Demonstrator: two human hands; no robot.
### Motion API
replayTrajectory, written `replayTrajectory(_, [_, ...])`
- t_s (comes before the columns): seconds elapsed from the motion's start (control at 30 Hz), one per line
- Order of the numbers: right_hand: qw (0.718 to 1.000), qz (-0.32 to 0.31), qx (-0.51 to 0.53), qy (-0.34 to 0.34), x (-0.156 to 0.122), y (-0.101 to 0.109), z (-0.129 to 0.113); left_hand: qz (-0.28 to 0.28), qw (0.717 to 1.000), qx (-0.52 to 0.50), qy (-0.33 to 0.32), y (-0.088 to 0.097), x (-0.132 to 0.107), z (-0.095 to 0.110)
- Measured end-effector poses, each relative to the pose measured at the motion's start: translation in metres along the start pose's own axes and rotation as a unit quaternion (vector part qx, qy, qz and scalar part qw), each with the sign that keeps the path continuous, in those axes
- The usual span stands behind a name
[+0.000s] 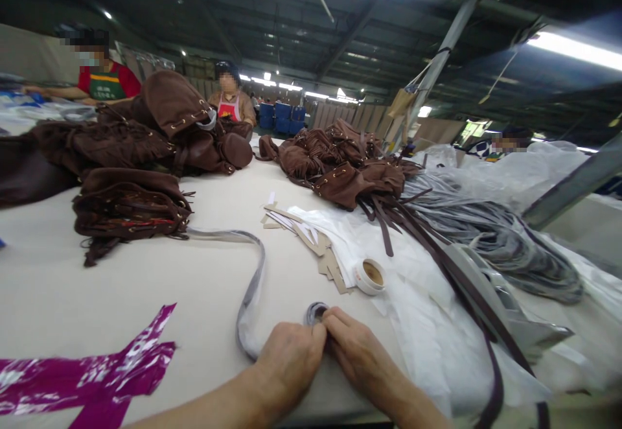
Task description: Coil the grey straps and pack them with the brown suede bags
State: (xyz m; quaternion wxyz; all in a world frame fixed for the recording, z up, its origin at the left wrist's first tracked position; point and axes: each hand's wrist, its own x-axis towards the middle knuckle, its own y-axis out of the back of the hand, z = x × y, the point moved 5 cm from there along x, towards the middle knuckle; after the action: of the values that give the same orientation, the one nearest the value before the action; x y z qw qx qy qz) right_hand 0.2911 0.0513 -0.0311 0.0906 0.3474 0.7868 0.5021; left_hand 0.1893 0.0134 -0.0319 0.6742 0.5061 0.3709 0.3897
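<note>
Near the table's front edge, my left hand (pixel 290 356) and my right hand (pixel 356 349) meet, fingers closed on the rolled end of a plastic-wrapped strap (pixel 263 257). The greyish coil (pixel 315 312) shows just beyond my fingertips; part of it is hidden by them. From my left hand the strap curves over the table to a dark brown drawstring bag (pixel 131 205), which lies on its side with its mouth towards me. A tape roll (pixel 372 276) rests a little beyond my right hand.
Brown bags (pixel 160 118) are heaped at the back left, with another brown bag pile (pixel 345 163) at centre. Cardboard strips (pixel 311 238), white sheets (pixel 408 293), a tape dispenser (pixel 510 312) and wrapped straps (pixel 495 234) lie rightwards. Purple tape (pixel 97 377) marks the front left. Co-workers stand beyond.
</note>
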Motion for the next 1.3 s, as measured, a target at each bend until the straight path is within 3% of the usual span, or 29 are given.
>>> replayTrajectory(0.2, [0.992,-0.073,0.086,0.059,0.006,0.014,0.009,-0.001,0.998,-0.038,-0.040,0.019,0.005,-0.022])
replayTrajectory(0.33, [0.989,-0.095,0.093,0.070,0.007,0.017,0.015,0.011,0.996,0.021,-0.087,0.029,0.013,-0.032])
replayTrajectory(0.5, [0.990,-0.105,0.063,0.070,0.009,0.020,0.016,0.005,0.981,0.075,-0.178,0.027,0.020,-0.039])
replayTrajectory(0.6, [0.994,-0.100,-0.028,0.034,0.010,0.014,0.008,0.014,0.992,0.058,-0.109,0.021,0.020,-0.029])
replayTrajectory(0.73, [0.987,-0.076,-0.128,-0.066,0.008,-0.001,0.001,0.010,0.999,0.032,0.003,0.005,0.010,-0.010])
replayTrajectory(0.87, [0.995,-0.077,-0.066,0.007,0.002,-0.002,-0.001,0.034,0.999,0.013,-0.029,0.003,0.003,-0.012])
replayTrajectory(1.03, [0.986,-0.132,-0.062,0.080,0.002,0.014,0.013,0.031,0.993,0.049,-0.107,0.018,0.011,-0.032])
replayTrajectory(1.17, [0.986,-0.123,-0.100,0.057,0.007,0.013,0.011,0.056,0.988,0.080,-0.123,0.013,0.018,-0.025])
replayTrajectory(1.3, [0.991,-0.071,-0.106,-0.049,0.005,0.000,0.002,0.077,0.994,0.053,-0.057,-0.004,0.015,-0.012])
